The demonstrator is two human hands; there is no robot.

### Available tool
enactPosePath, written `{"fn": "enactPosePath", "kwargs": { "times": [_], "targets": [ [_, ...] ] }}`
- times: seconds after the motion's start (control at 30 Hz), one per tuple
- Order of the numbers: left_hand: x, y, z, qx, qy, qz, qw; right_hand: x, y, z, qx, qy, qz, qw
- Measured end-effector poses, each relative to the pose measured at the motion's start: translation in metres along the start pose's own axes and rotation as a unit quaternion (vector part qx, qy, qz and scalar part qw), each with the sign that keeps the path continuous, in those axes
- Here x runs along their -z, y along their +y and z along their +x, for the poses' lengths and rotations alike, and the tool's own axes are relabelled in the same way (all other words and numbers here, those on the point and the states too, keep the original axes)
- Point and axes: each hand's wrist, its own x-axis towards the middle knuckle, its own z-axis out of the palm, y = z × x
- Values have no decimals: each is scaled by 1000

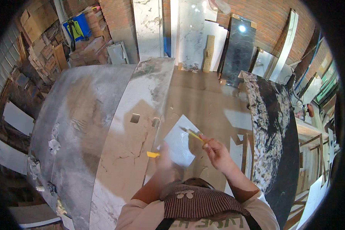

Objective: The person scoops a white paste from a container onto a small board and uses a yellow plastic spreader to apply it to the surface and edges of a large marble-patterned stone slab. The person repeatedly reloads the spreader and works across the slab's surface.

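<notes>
A flat white stone or tile piece (pixel 179 141) is tilted in front of me, its lower right edge cut in a concave curve. My left hand (pixel 164 155), blurred, is closed at the piece's left edge; its fingers are partly hidden. Just left of that hand shows a small yellow object (pixel 153 154); whether the hand holds it I cannot make out. My right hand (pixel 214 151) is closed around a slim yellow-handled tool (pixel 195 135). Its dark, narrow tip lies over the upper part of the white piece.
To my left is a long marbled slab (pixel 120 153) with cutouts, beside a wide grey slab (pixel 76 126). A black-and-white stone slab (pixel 270 134) stands at right. Panels, including a dark one (pixel 239 50), lean on the brick wall. A blue backpack-like container (pixel 77 27) sits far left.
</notes>
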Motion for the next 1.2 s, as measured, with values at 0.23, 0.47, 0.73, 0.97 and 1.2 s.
{"fn": "enactPosePath", "kwargs": {
  "times": [0.23,0.47,0.73,0.97,1.2],
  "targets": [
    [-8,18,39,-84,-37,-77,993,15,-43,37,38,-108,-221,969],
    [-1,-13,86,-188,43,-45,980,0,-62,65,76,-164,-261,948],
    [-2,-27,101,-238,-7,-24,971,0,-63,87,47,-196,-289,936],
    [0,-28,101,-218,-2,51,975,6,-49,102,99,-144,-239,955],
    [-6,-40,112,-240,83,78,964,8,-57,112,65,-157,-258,951]
  ]
}}
